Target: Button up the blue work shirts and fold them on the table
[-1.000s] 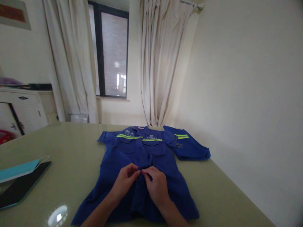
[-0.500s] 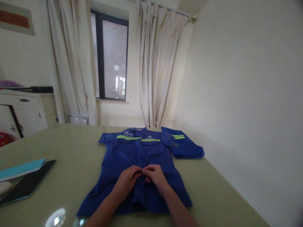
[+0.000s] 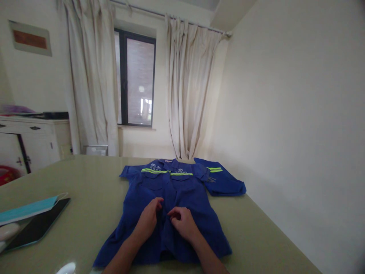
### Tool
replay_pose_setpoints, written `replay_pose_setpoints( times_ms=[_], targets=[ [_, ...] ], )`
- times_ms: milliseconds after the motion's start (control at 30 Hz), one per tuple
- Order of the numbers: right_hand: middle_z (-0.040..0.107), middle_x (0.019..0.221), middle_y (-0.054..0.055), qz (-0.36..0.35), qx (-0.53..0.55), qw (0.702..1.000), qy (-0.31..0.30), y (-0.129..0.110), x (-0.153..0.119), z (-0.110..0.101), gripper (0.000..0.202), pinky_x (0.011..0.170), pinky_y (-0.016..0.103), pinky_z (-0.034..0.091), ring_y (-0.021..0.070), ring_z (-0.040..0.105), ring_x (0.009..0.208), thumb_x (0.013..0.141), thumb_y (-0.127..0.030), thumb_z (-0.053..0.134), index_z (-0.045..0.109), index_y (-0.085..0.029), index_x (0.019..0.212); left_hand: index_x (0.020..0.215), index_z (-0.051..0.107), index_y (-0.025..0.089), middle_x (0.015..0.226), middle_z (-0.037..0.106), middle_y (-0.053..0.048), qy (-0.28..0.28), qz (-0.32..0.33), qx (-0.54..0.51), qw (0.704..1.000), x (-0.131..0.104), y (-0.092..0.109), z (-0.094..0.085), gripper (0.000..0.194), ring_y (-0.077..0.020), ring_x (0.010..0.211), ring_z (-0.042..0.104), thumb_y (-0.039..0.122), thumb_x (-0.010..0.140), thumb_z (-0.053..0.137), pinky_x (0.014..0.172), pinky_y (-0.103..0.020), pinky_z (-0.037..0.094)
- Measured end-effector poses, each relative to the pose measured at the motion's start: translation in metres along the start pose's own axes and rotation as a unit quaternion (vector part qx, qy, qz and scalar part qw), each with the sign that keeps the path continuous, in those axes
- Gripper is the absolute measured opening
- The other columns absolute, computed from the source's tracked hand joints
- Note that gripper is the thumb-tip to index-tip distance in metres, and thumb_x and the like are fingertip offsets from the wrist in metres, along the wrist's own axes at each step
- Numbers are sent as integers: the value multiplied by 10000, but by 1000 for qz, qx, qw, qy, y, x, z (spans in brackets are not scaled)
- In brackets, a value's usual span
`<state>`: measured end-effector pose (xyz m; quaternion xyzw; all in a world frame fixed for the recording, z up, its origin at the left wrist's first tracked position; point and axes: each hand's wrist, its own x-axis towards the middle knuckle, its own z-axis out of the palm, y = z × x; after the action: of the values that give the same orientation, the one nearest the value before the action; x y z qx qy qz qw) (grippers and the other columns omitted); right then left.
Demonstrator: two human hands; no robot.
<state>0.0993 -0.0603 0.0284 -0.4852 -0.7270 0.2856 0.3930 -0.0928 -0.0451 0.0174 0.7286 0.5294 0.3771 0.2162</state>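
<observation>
A dark blue short-sleeved work shirt (image 3: 194, 201) lies front up on the table, its collar at the far end. Yellow-green reflective strips cross the chest above two flap pockets. My left hand (image 3: 149, 217) is closed at the left side of the front opening, its fingertips pinched on the cloth. Slightly nearer to me, the fingers of my right hand (image 3: 184, 223) are bent into a pinch on the right side of the opening. A small gap separates the two hands. Any button between the fingers is too small to make out.
A folded blue garment (image 3: 225, 184) with a yellow-green strip lies beyond the right sleeve. To the left, a light blue face mask (image 3: 28, 210) rests partly over a dark flat tablet-like object (image 3: 42, 224). The greenish table (image 3: 94, 190) runs along the right wall.
My hands, which met at the front opening, have come apart. The left hand has moved a little left and the right slightly nearer to me. The camera has tilted up slightly.
</observation>
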Motion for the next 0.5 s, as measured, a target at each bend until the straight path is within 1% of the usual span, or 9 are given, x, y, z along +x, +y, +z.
replay_pose_setpoints(
  times_ms=[33, 100, 167, 233, 300, 367, 433, 467, 500],
  targets=[
    [763, 716, 9, 0, -20, 1000, -9, -2, -1, -2, 352, 627, 236, 469, 172, 680, 657, 679, -97, 523, 811, -210, 848, 1282, 642, 206, 1171, 711, -124, 5, -7, 60, 998, -1, -1, -3, 453, -260, 1127, 645, 235, 935, 351, 1042, -429, 457],
    [753, 670, 0, -2, -49, 999, -24, -7, -2, -5, 339, 623, 235, 460, 170, 676, 630, 692, -91, 509, 808, -229, 770, 1427, 555, 246, 1464, 571, -133, -24, -29, 170, 985, -5, -1, -7, 519, -333, 1399, 466, 267, 932, 401, 1171, -598, 287],
    [745, 650, 9, -5, -81, 996, -22, -15, -2, -5, 285, 615, 233, 446, 168, 671, 615, 736, -113, 526, 783, -229, 698, 1506, 467, 307, 1598, 425, -118, -78, -61, 234, 967, -11, 3, -10, 572, -416, 1501, 289, 342, 936, 441, 1138, -766, 155],
    [740, 661, 36, 0, -135, 991, 8, -24, 3, -1, 216, 625, 246, 443, 181, 677, 634, 818, -219, 587, 746, -216, 673, 1514, 448, 357, 1628, 370, -128, -129, -83, 256, 954, -17, 10, -14, 598, -473, 1507, 234, 366, 916, 480, 1054, -855, 150],
    [742, 726, 71, 13, -198, 979, 49, -30, 13, 6, 239, 655, 274, 456, 214, 694, 699, 868, -388, 636, 722, -207, 737, 1487, 480, 379, 1620, 365, -163, -167, -99, 258, 947, -18, 18, -21, 636, -511, 1473, 285, 364, 857, 562, 985, -865, 250],
    [747, 860, 113, 32, -250, 966, 60, -31, 25, 14, 276, 687, 303, 478, 255, 711, 804, 849, -468, 677, 710, -194, 867, 1445, 536, 368, 1576, 405, -203, -190, -112, 254, 942, -11, 23, -29, 721, -541, 1386, 405, 361, 741, 693, 932, -811, 369],
    [736, 975, 145, 57, -284, 956, 51, -26, 36, 21, 242, 706, 318, 491, 275, 714, 872, 822, -378, 698, 696, -177, 957, 1354, 629, 334, 1472, 501, -224, -183, -129, 252, 941, 2, 24, -36, 728, -552, 1262, 516, 341, 643, 782, 887, -762, 430],
    [734, 993, 145, 69, -288, 954, 51, -21, 40, 23, 200, 713, 315, 490, 271, 714, 882, 816, -304, 681, 696, -174, 968, 1274, 688, 309, 1383, 565, -223, -166, -136, 246, 945, 10, 23, -37, 642, -546, 1200, 556, 340, 641, 790, 871, -753, 437],
    [737, 977, 134, 80, -281, 955, 55, -16, 43, 24, 165, 717, 309, 486, 262, 715, 875, 808, -233, 651, 700, -175, 954, 1182, 735, 280, 1282, 618, -220, -143, -136, 235, 952, 17, 21, -38, 506, -535, 1148, 582, 351, 683, 767, 855, -759, 431]
  ],
)
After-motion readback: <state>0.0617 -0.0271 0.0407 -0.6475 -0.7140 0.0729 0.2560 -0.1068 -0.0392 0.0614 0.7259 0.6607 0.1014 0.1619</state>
